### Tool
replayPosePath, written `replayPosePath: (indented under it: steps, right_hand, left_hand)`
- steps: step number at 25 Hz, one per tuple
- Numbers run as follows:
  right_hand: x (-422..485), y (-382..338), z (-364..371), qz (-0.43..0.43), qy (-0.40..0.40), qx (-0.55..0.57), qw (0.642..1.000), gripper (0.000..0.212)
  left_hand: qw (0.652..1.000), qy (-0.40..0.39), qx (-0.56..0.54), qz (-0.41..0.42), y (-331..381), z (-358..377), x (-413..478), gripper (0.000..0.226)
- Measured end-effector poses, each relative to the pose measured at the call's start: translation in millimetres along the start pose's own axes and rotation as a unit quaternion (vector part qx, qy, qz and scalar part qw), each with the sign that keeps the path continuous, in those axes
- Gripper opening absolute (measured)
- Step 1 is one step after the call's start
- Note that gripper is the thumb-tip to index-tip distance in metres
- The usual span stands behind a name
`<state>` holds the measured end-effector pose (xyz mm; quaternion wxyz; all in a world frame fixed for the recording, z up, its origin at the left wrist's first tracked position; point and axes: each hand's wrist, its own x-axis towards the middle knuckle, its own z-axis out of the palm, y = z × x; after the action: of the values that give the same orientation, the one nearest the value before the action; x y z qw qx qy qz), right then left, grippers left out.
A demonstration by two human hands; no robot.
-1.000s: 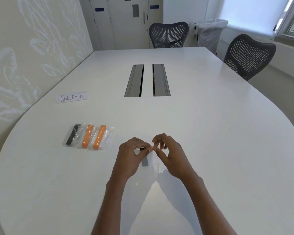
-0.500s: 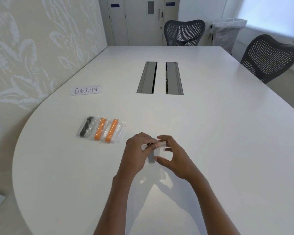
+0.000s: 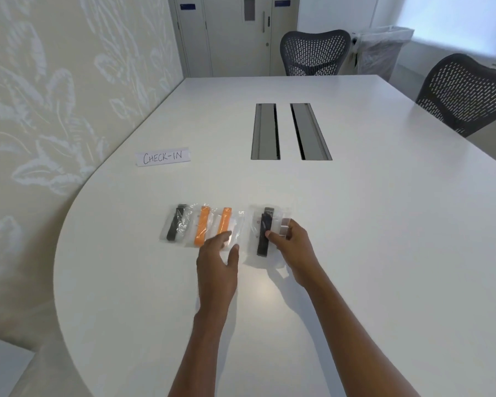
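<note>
On the white table [image 3: 370, 224] lies a row of clear bags: one with a black strap [image 3: 174, 226], then two with orange straps [image 3: 202, 229] [image 3: 224, 220]. To their right lies a fourth bag holding a black strap [image 3: 263, 234]. My right hand [image 3: 291, 246] pinches this bag, thumb on the strap and fingers at its right edge. My left hand [image 3: 216, 262] is flat with straight fingers, its fingertips touching the near end of the right orange bag.
A paper label reading CHECK-IN [image 3: 163, 157] lies at the left. Two cable slots [image 3: 265, 131] [image 3: 309, 131] run down the table's middle. Mesh chairs stand at the far end [image 3: 315, 53] and right [image 3: 467, 93]. A patterned wall runs along the left side.
Both hands held the bagged black strap in front of me. It now lies to the right of the row; my left hand has let go and moved onto the orange bag.
</note>
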<state>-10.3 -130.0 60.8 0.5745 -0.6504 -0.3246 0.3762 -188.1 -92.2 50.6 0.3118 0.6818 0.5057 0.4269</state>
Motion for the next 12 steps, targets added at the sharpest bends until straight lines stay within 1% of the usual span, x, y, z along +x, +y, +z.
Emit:
replayPosePath:
  steps: [2, 5, 8, 10, 12]
  right_hand:
    - [18.2, -2.1, 21.9, 0.035, 0.019, 0.034, 0.999, 0.032]
    - [37.5, -4.8, 49.4, 0.057, 0.032, 0.033, 0.997, 0.044]
    - [49.3, 0.8, 69.5, 0.053, 0.067, -0.03, 0.996, 0.049]
    - [52.2, 8.6, 83.1, 0.026, 0.096, -0.085, 0.991, 0.051]
    - [52.5, 19.9, 100.3, -0.01, 0.137, -0.155, 0.978, 0.054]
  left_hand:
    - [1.0, -0.021, 0.006, -0.02, -23.8, -1.9, -1.2, 0.031]
    - [0.999, -0.024, 0.03, -0.023, -46.0, -0.1, -4.8, 0.033]
    - [0.999, -0.016, 0.042, -0.019, -51.0, 1.0, -6.5, 0.032]
    - [0.999, -0.016, 0.04, -0.013, -50.6, 0.2, -5.3, 0.032]
    - [0.999, -0.019, 0.039, -0.007, -52.1, -0.6, -4.4, 0.031]
